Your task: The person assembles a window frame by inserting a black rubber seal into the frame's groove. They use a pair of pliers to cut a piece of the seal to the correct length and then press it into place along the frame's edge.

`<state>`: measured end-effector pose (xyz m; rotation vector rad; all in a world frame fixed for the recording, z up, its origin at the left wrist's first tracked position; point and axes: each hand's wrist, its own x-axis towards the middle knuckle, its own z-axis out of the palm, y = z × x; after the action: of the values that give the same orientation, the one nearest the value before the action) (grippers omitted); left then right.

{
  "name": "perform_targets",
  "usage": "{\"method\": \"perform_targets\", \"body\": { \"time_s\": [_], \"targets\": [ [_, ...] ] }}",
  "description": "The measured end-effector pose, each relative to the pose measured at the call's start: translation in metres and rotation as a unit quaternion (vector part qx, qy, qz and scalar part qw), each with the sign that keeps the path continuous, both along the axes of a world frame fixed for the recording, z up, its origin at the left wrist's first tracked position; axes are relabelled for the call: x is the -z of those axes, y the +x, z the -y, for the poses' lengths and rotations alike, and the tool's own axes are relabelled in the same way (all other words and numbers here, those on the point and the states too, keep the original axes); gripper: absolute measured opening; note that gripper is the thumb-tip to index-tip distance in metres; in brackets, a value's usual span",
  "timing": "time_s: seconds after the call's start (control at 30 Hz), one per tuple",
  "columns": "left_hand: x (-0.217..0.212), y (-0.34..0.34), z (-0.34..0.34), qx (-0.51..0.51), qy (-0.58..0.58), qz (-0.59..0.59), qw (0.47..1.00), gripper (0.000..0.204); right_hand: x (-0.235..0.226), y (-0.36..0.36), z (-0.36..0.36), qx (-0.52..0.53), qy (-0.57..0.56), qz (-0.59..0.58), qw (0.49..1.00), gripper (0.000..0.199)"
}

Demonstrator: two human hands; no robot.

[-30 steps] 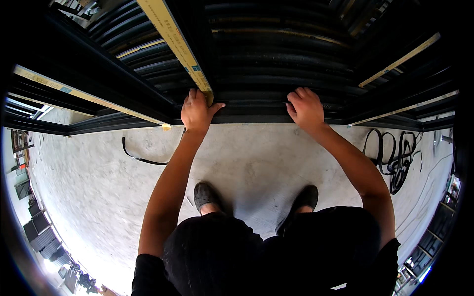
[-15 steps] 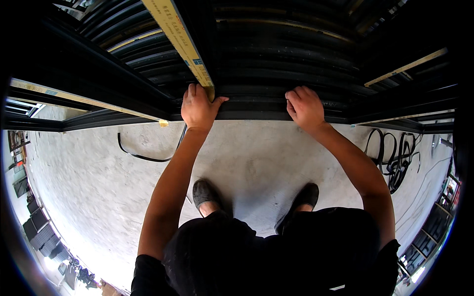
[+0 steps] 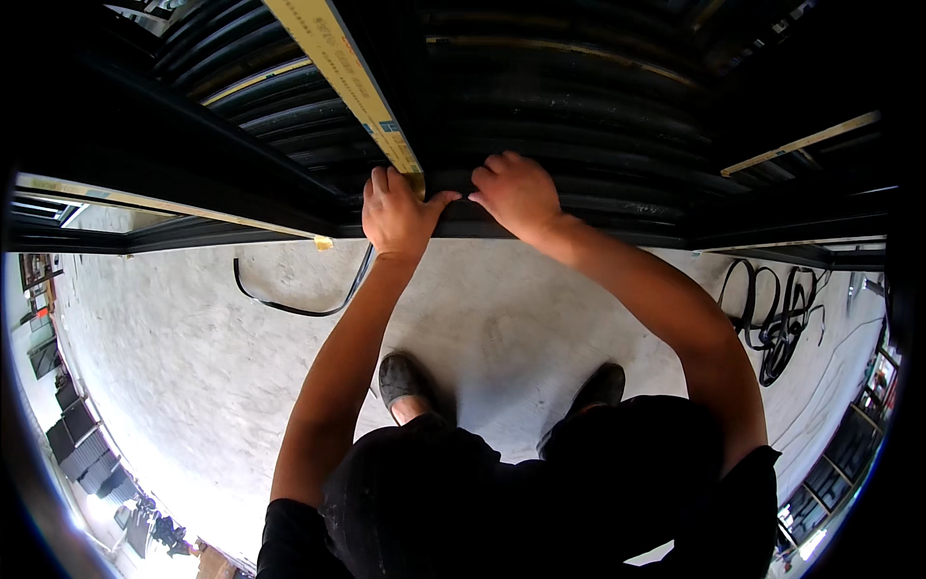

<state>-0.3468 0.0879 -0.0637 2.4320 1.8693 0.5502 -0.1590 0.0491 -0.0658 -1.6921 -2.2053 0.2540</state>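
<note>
A black frame point(image 3: 598, 224) of long profiles runs across in front of me, above the floor. My left hand point(image 3: 397, 214) curls its fingers over the near rail beside the foot of a bar with yellow printed film point(image 3: 362, 92); its thumb stretches right along the rail. Close to that thumb, my right hand point(image 3: 521, 198) rests on the same rail, fingers bent and thumb tip pointing left. Whatever lies under its fingers is hidden. A thin black flexible strip point(image 3: 289, 310) loops on the floor and rises behind my left wrist.
Coils of black strip point(image 3: 776, 323) lie on the floor at the right. More film-covered bars point(image 3: 174, 203) cross the frame at the left and right. Stacked dark panels point(image 3: 82, 439) stand far left. My shoes point(image 3: 405, 381) are on the pale concrete floor point(image 3: 492, 318).
My right hand has slid left along the rail, close to my left thumb. My left hand stays at the yellow bar's foot. The view has shifted slightly.
</note>
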Motion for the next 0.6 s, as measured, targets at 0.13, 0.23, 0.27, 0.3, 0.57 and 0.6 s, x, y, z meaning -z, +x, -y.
{"method": "perform_targets", "body": {
  "time_s": [0.13,0.23,0.27,0.3,0.57,0.6],
  "targets": [
    [0.000,-0.002,-0.001,0.014,0.000,0.022,1.000,0.068,-0.012,-0.003,-0.003,0.016,-0.052,-0.004,0.999,0.019],
    [0.005,-0.019,-0.012,0.074,-0.030,0.005,0.997,0.062,-0.010,-0.005,-0.003,0.019,-0.059,-0.005,0.998,0.018],
    [0.004,-0.024,-0.016,0.091,-0.056,-0.005,0.994,0.049,-0.011,-0.005,-0.002,0.025,-0.060,0.000,0.998,0.019],
    [0.001,-0.029,-0.018,0.108,-0.055,-0.011,0.993,0.044,-0.013,-0.003,-0.001,0.032,-0.061,0.004,0.998,0.020],
    [-0.005,-0.067,-0.027,0.114,-0.098,-0.012,0.989,0.017,-0.018,0.059,0.040,0.101,-0.060,0.026,0.993,0.018],
    [-0.004,-0.066,-0.026,0.104,-0.100,-0.008,0.989,0.020,-0.023,0.067,0.044,0.112,-0.069,0.035,0.991,0.020]
  ]
}}
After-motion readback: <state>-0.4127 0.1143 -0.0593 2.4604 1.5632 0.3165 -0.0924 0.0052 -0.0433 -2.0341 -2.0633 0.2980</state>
